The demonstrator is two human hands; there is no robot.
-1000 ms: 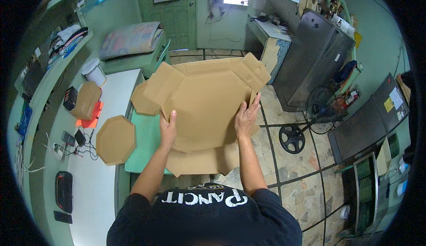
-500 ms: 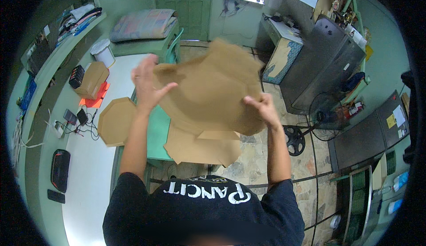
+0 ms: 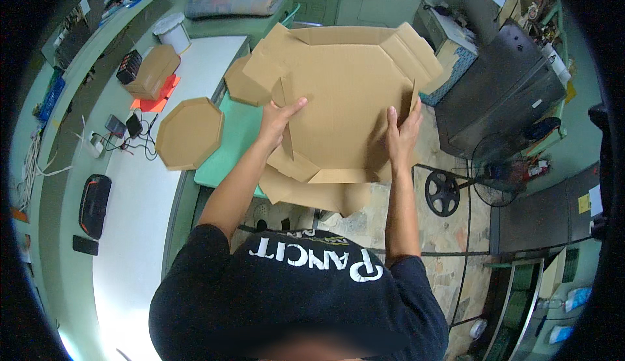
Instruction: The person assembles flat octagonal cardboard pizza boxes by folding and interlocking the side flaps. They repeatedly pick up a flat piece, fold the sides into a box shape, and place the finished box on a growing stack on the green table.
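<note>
large cardboard blank (image 3: 345, 100) held by its two sides

the left side of the large cardboard blank is clamped in the left hand (image 3: 278, 122), with the thumb laid over the upper face and the fingers mostly hidden by the board. the opposite side is clamped in the right hand (image 3: 404, 132); its thumb is set on the inner side of a raised flap (image 3: 414, 95) and its fingers are wrapped along the outer side. the two hands are placed well apart, with the creased, many-sided panel between them.

the blank is held in front of the body, partly over a green table (image 3: 229, 141) and partly over the tiled floor (image 3: 381, 221), its corner flaps spread outward. a second cardboard piece (image 3: 312, 193) is partly covered by its near edge (whether the two are touching cannot be told).

to the left, an octagonal cardboard tray (image 3: 190, 133) is rested at the edge of a white table (image 3: 140, 224), and a smaller octagonal piece (image 3: 242, 82) is partly hidden behind the blank. farther along the white table, a brown box (image 3: 153, 71) is seen beside an orange sheet (image 3: 155, 104), with a white bucket (image 3: 172, 33) near them. to the right, a standing fan (image 3: 498, 169) is placed near a dark refrigerator (image 3: 495, 94).
</note>
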